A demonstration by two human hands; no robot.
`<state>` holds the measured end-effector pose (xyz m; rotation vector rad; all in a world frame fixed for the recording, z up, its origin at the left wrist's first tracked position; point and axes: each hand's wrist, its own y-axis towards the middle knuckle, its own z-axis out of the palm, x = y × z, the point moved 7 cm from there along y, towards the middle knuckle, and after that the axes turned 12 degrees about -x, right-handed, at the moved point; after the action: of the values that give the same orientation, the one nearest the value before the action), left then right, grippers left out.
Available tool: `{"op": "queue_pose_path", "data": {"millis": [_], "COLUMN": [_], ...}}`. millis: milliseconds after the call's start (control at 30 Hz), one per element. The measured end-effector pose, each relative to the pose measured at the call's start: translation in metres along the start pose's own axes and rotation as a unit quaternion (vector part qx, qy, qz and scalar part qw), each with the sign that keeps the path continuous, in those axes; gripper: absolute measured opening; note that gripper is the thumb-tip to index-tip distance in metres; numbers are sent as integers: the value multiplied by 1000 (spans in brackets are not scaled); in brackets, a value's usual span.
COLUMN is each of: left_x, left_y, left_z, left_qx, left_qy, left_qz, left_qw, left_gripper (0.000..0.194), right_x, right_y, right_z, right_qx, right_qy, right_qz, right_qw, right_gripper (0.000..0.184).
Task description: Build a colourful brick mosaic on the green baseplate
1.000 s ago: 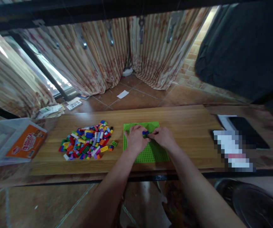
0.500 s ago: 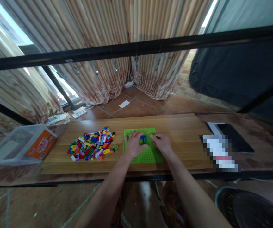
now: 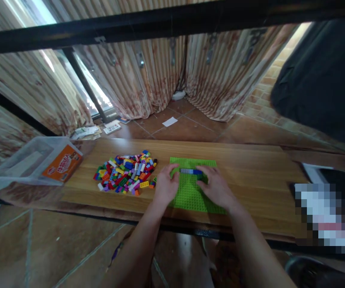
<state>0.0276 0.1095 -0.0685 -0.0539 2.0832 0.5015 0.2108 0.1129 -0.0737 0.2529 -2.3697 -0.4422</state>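
On the tabletop (image 3: 259, 172), a green board (image 3: 190, 200) lies beneath both hands, a short row of grey and blue bricks (image 3: 190, 171) over its far half. The left hand (image 3: 166, 185) is empty, thumb and fingers parted; the right hand (image 3: 216, 186) meets the blue end, its grip unclear. Left sits a brick heap (image 3: 126, 173).

Head-worn view, forward and down

I record the toy-brick row (image 3: 190, 171) on the studded baseplate (image 3: 190, 197), between my left hand (image 3: 166, 186) and right hand (image 3: 217, 187) — brick pile (image 3: 127, 172) left of the baseplate, plastic bin (image 3: 25, 162) farther left, curtains (image 3: 226, 88) behind.
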Motion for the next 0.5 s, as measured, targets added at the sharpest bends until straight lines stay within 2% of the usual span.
{"op": "queue_pose_path", "data": {"millis": [100, 233, 500], "left_x": [-7, -17, -14], "left_y": [-4, -9, -5], "left_z": [4, 9, -4], "left_qx": [12, 27, 15], "left_qy": [-19, -35, -79], "left_qz": [-4, 3, -52], "left_qw": [1000, 999, 995], "left_gripper": [25, 24, 17], "right_x": [-3, -9, -21], "right_y": [-1, -2, -6], "right_z": [8, 7, 10], "right_qx": [34, 28, 28], "right_qy": [-26, -36, -53], "right_qz": [-20, -34, -27], "right_qw": [999, 998, 998], "right_gripper": [43, 41, 42]}}
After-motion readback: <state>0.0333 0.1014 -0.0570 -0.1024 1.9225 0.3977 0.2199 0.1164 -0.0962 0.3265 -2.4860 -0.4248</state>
